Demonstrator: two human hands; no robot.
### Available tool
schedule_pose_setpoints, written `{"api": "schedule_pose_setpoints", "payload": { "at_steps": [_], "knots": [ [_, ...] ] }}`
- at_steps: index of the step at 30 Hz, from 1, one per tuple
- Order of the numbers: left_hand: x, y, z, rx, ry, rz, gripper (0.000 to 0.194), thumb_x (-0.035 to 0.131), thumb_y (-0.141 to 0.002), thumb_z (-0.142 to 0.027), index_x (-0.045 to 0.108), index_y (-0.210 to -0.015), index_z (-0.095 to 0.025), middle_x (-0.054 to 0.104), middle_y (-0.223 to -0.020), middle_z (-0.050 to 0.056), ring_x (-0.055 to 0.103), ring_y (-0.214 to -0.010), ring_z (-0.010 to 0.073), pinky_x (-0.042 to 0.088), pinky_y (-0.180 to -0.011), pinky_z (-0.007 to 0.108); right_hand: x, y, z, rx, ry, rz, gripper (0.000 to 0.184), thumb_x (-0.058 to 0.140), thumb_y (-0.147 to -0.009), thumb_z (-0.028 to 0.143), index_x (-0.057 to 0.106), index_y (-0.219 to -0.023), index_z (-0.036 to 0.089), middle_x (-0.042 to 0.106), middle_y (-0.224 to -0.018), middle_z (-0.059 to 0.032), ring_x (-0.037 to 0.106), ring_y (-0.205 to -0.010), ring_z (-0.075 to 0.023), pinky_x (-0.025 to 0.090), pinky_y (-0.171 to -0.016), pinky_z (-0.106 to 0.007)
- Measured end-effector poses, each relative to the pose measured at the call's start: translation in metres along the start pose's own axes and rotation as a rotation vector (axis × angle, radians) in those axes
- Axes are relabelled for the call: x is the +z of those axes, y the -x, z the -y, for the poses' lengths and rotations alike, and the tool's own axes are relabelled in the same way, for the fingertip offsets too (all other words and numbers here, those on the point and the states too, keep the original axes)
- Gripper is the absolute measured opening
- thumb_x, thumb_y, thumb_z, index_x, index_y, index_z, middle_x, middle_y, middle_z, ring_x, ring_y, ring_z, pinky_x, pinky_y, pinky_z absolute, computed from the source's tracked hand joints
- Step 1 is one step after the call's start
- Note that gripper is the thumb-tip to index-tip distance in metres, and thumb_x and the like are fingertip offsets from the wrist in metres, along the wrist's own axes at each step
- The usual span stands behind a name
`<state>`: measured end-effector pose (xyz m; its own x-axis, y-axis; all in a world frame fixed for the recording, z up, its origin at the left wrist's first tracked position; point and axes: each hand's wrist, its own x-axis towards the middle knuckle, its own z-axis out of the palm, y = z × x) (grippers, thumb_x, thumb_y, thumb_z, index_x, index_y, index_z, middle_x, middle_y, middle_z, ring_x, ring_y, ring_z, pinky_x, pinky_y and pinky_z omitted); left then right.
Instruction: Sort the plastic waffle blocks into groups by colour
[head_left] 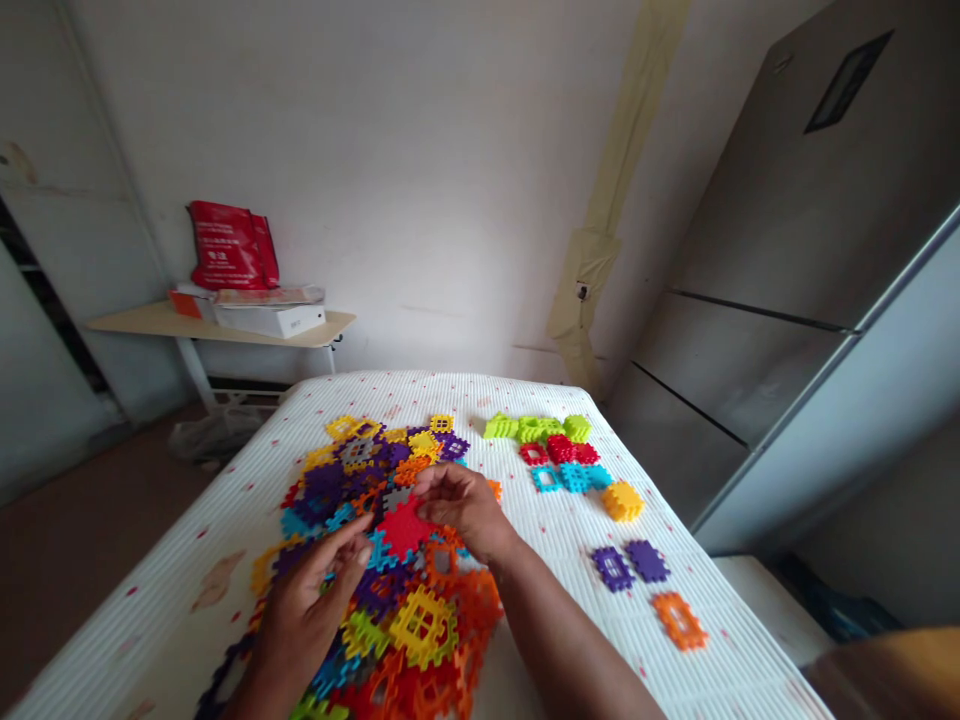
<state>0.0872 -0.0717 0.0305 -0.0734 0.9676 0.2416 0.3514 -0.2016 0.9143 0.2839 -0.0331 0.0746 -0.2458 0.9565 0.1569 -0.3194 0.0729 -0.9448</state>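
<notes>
My right hand [461,510] pinches a red toothed plastic building tile [405,528] between thumb and fingers, above a large pile of similar tiles. My left hand [319,580] is just left of that tile, its thumb and forefinger apart and nothing visible between them. Whether its fingertips touch the red tile's edge, I cannot tell. Under and around both hands lie purple, blue, orange and green tiles. A yellow window tile [424,625] rests on the pile nearer to me. A grey window tile [358,453] lies toward the far side.
To the right, tiles lie grouped by colour: green [538,429], red [562,449], blue [576,478], a yellow stack [623,501], two purple ones [646,561] and an orange frame [679,620]. A fridge [750,300] stands at right. A side table [150,320] holds a red bag [229,245].
</notes>
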Motion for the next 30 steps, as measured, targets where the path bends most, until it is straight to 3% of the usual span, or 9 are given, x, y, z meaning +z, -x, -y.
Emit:
{"api": "schedule_pose_setpoints", "payload": {
  "at_steps": [3, 6, 9, 13, 20, 25, 28, 30],
  "knots": [
    [-0.002, 0.000, -0.004, -0.164, 0.188, -0.007, 0.049, 0.068, -0.062, -0.055, 0.068, -0.098, -0.021, 0.074, -0.097, 0.005, 0.068, -0.090, 0.0219, 0.054, -0.077, 0.027, 0.014, 0.004, -0.008, -0.018, 0.169, 0.069, 0.030, 0.076, -0.061, 0.034, 0.063, -0.085, 0.020, 0.063, -0.081, 0.0012, 0.058, -0.067, -0.0118, 0.048, -0.063, -0.026],
    [-0.004, -0.002, -0.009, -0.278, 0.273, -0.056, 0.049, 0.074, -0.052, -0.054, 0.068, -0.087, -0.021, 0.071, -0.070, -0.001, 0.065, -0.065, 0.0170, 0.053, -0.061, 0.023, 0.023, 0.012, -0.009, -0.165, 0.639, -0.026, 0.028, 0.066, -0.074, 0.033, 0.062, -0.100, 0.021, 0.064, -0.094, -0.0031, 0.060, -0.079, -0.0154, 0.049, -0.071, -0.029],
    [-0.005, -0.005, -0.008, -0.335, 0.329, -0.123, 0.049, 0.076, -0.048, -0.052, 0.065, -0.083, -0.021, 0.066, -0.058, -0.005, 0.059, -0.054, 0.0133, 0.049, -0.052, 0.020, 0.034, 0.020, -0.006, -0.315, 1.130, -0.048, 0.041, 0.064, -0.078, 0.039, 0.057, -0.115, 0.021, 0.063, -0.107, -0.0069, 0.057, -0.097, -0.0214, 0.047, -0.084, -0.036],
    [-0.003, -0.006, -0.007, -0.373, 0.378, -0.121, 0.046, 0.075, -0.049, -0.049, 0.063, -0.083, -0.021, 0.066, -0.056, -0.005, 0.058, -0.055, 0.0120, 0.047, -0.052, 0.018, 0.047, 0.026, -0.007, -0.373, 1.449, 0.001, 0.049, 0.061, -0.079, 0.051, 0.054, -0.115, 0.020, 0.063, -0.105, -0.0073, 0.055, -0.097, -0.0240, 0.047, -0.083, -0.038],
    [-0.003, -0.005, -0.019, -0.411, 0.367, -0.104, 0.044, 0.076, -0.045, -0.047, 0.065, -0.078, -0.020, 0.069, -0.061, -0.003, 0.060, -0.058, 0.0142, 0.048, -0.053, 0.020, 0.056, 0.031, -0.007, -0.401, 1.665, 0.003, 0.044, 0.055, -0.084, 0.047, 0.050, -0.115, 0.016, 0.063, -0.096, -0.0067, 0.055, -0.086, -0.0242, 0.045, -0.082, -0.043],
    [-0.003, -0.001, -0.024, -0.373, 0.293, -0.092, 0.043, 0.073, -0.053, -0.052, 0.065, -0.081, -0.021, 0.070, -0.062, -0.002, 0.062, -0.060, 0.0161, 0.049, -0.055, 0.021, 0.056, 0.035, -0.007, -0.393, 1.673, 0.031, 0.047, 0.058, -0.081, 0.044, 0.049, -0.117, 0.015, 0.065, -0.095, -0.0073, 0.058, -0.085, -0.0243, 0.045, -0.081, -0.041],
    [-0.005, -0.001, -0.019, -0.316, 0.247, -0.091, 0.047, 0.068, -0.061, -0.057, 0.064, -0.092, -0.022, 0.073, -0.072, 0.000, 0.064, -0.063, 0.0174, 0.051, -0.058, 0.023, 0.035, 0.032, 0.008, -0.343, 1.635, 0.000, 0.049, 0.058, -0.081, 0.045, 0.051, -0.119, 0.016, 0.068, -0.092, -0.0076, 0.061, -0.084, -0.0243, 0.046, -0.078, -0.038],
    [-0.007, -0.002, -0.015, -0.256, 0.236, -0.114, 0.047, 0.065, -0.065, -0.059, 0.064, -0.097, -0.023, 0.074, -0.079, 0.001, 0.064, -0.066, 0.0168, 0.052, -0.060, 0.023, 0.003, 0.027, 0.030, -0.242, 1.591, -0.122, 0.050, 0.059, -0.081, 0.046, 0.053, -0.122, 0.018, 0.069, -0.094, -0.0073, 0.063, -0.085, -0.0232, 0.047, -0.076, -0.033]
  ]
}}
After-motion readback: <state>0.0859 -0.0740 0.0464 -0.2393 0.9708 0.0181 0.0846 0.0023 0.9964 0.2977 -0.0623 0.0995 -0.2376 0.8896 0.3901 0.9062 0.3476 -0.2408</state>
